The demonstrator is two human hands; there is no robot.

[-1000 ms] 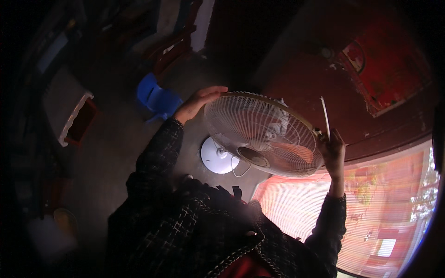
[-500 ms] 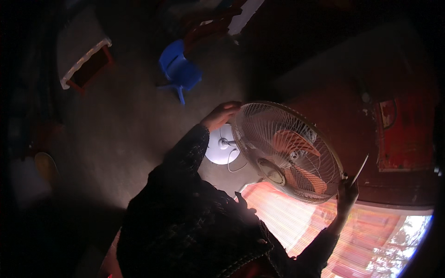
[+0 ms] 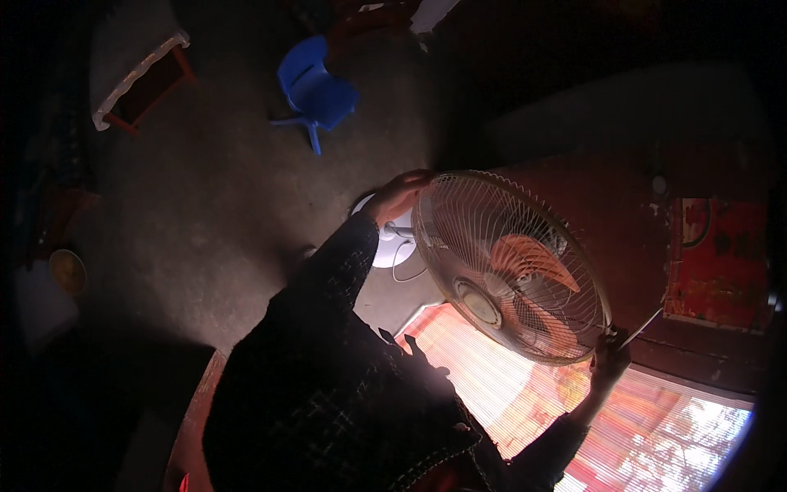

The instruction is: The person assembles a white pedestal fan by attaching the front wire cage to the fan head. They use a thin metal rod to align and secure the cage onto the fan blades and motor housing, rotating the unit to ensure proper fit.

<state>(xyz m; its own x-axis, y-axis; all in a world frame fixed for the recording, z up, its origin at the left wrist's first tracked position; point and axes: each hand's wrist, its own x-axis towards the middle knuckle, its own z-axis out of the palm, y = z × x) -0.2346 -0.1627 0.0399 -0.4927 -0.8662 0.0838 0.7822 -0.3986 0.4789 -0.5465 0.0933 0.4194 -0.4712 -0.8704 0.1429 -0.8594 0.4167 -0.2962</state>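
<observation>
left hand point(image 3: 400, 195) above dim floor point(image 3: 221, 221)

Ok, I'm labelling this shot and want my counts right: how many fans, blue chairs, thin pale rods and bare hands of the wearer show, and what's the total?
Fan: 1
Blue chair: 1
Thin pale rod: 1
Left hand and right hand: 2
Total: 5
</observation>
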